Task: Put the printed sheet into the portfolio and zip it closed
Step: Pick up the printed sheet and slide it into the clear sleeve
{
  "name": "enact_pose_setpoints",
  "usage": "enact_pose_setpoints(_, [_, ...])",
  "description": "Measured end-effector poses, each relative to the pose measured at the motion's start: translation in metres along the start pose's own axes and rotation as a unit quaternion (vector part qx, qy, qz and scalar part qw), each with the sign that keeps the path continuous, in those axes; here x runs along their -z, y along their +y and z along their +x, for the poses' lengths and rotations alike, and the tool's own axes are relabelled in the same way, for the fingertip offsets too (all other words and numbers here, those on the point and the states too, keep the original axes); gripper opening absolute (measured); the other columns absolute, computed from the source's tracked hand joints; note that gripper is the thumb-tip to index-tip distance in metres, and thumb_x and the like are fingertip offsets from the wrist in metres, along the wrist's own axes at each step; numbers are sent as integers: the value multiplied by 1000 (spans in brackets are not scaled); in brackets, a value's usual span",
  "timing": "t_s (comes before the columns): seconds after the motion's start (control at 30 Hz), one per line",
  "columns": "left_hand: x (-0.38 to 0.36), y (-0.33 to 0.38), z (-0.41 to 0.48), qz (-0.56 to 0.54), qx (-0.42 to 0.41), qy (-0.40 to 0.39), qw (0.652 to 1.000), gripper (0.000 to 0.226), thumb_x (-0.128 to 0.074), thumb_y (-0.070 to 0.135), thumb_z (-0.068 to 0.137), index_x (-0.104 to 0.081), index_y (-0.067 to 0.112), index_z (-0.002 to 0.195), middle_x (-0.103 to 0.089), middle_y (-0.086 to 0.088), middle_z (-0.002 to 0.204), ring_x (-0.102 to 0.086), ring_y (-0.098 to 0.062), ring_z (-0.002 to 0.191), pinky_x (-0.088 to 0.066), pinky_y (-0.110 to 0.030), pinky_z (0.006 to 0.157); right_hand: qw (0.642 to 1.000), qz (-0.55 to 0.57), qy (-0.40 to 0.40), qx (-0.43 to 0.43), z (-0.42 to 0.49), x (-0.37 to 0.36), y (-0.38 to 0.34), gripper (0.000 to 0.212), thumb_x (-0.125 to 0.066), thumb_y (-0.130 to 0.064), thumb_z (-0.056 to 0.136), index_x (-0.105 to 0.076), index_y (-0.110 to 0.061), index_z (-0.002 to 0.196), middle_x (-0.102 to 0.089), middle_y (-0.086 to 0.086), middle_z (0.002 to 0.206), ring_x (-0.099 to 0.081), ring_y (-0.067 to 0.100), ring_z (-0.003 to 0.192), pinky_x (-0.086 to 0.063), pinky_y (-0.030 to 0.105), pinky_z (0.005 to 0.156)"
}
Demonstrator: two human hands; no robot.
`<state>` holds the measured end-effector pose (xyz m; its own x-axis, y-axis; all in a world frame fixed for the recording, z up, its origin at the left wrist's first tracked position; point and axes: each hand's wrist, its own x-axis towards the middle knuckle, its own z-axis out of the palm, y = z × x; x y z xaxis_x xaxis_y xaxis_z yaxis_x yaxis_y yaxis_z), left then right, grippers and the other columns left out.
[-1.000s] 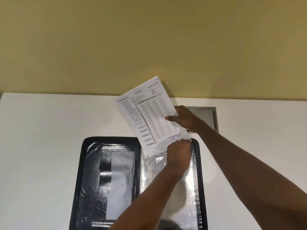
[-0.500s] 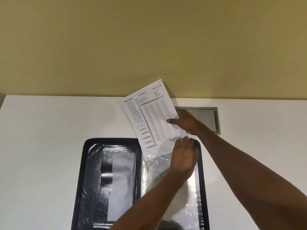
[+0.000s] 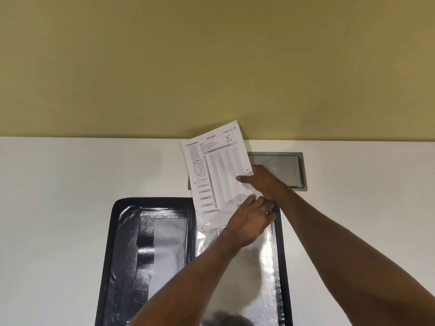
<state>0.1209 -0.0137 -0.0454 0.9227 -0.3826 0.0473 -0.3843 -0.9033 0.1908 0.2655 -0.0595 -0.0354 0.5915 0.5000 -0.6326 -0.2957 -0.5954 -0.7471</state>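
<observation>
The black portfolio (image 3: 108,255) lies open on the white table, with a clear plastic sleeve (image 3: 267,278) covering its right half. The printed sheet (image 3: 219,170) stands tilted above the sleeve's far end, and its lower edge sits inside the sleeve's mouth. My right hand (image 3: 262,182) grips the sheet's right edge, thumb on the printed face. My left hand (image 3: 249,222) rests on the sleeve's top edge with its fingers pinching the plastic just below the sheet. The portfolio's zip is hard to make out, and its near end is out of frame.
A grey metal hatch (image 3: 280,168) is set flush into the table (image 3: 58,208) behind the sheet. A yellow wall rises directly behind the table's far edge. Both forearms cross the portfolio's right half.
The sheet has slid a little down and to the right, deeper into the sleeve's mouth. My left hand's fingers have stretched out to the sleeve's top edge.
</observation>
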Motion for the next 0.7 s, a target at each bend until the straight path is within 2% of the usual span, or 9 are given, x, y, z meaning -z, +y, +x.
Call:
enact_pose_setpoints(0.07, [1, -2, 2, 0, -3, -3, 1000, 31, -40, 8, 93, -68, 17, 103, -65, -4, 114, -58, -25, 109, -41, -39, 93, 1000, -1, -2, -10, 0, 0, 3, 41, -77, -19, 89, -68, -9, 128, -73, 7, 125, -71, 22, 107, -56, 36, 96])
enact_pose_setpoints(0.2, [5, -2, 5, 7, 5, -10, 1000, 29, -45, 9, 91, -71, 20, 97, -68, 0, 110, -60, -24, 107, -46, -38, 90, 1000, -3, -15, -21, -8, 5, 7, 39, -77, -21, 90, -69, -11, 126, -74, -1, 118, -71, 8, 98, -53, 13, 73])
enact_pose_setpoints(0.27, [5, 0, 5, 5, 10, -6, 1000, 25, -51, 9, 88, -73, 21, 92, -69, 1, 106, -61, -23, 103, -48, -37, 88, 999, -7, -21, -30, -11, 8, 12, 37, -77, -23, 90, -70, -12, 124, -73, -5, 112, -69, 0, 89, -50, 6, 65])
enact_pose_setpoints(0.37, [0, -1, 7, -23, 49, 15, 998, 17, -71, 6, 79, -76, 20, 88, -71, 0, 100, -64, -23, 98, -51, -36, 84, 998, -7, -30, -47, -10, 10, 24, 43, -80, -24, 87, -69, -10, 126, -75, -2, 116, -73, 8, 93, -56, 16, 74])
enact_pose_setpoints(0.43, [-4, -2, 10, -49, 80, 24, 995, 19, -76, 4, 76, -78, 19, 88, -73, 0, 96, -66, -24, 96, -52, -36, 84, 998, 5, -29, -60, -10, 10, 30, 46, -81, -23, 86, -68, -9, 127, -76, 3, 116, -74, 13, 96, -58, 21, 77])
enact_pose_setpoints(0.53, [-10, -2, 14, -65, 99, 30, 992, 19, -76, 3, 75, -77, 18, 88, -73, -1, 96, -66, -25, 98, -50, -36, 86, 999, 15, -12, -42, -9, 11, 30, 40, -81, -19, 87, -70, -8, 123, -77, 4, 112, -75, 9, 88, -56, 18, 68])
enact_pose_setpoints(0.6, [-11, -2, 16, -62, 116, 28, 991, 20, -75, 4, 73, -75, 19, 86, -71, 0, 95, -63, -25, 97, -48, -37, 83, 998, 31, 41, -34, -3, 14, 26, 29, -76, -21, 91, -73, -5, 115, -77, 11, 108, -73, 11, 77, -54, 21, 60])
enact_pose_setpoints(0.63, [-12, -3, 18, -56, 122, 24, 991, 20, -75, 5, 72, -75, 20, 85, -71, 0, 94, -61, -25, 95, -47, -37, 82, 996, 34, 76, -36, 1, 16, 24, 25, -74, -22, 93, -73, -3, 109, -76, 17, 106, -69, 15, 74, -54, 27, 60])
enact_pose_setpoints(0.7, [-13, -4, 21, -47, 127, 16, 991, 19, -77, 6, 72, -75, 19, 85, -71, 0, 93, -61, -26, 94, -46, -37, 82, 991, 35, 123, -50, 9, 22, 22, 15, -70, -17, 94, -74, -4, 102, -75, 22, 105, -67, 24, 79, -59, 44, 73])
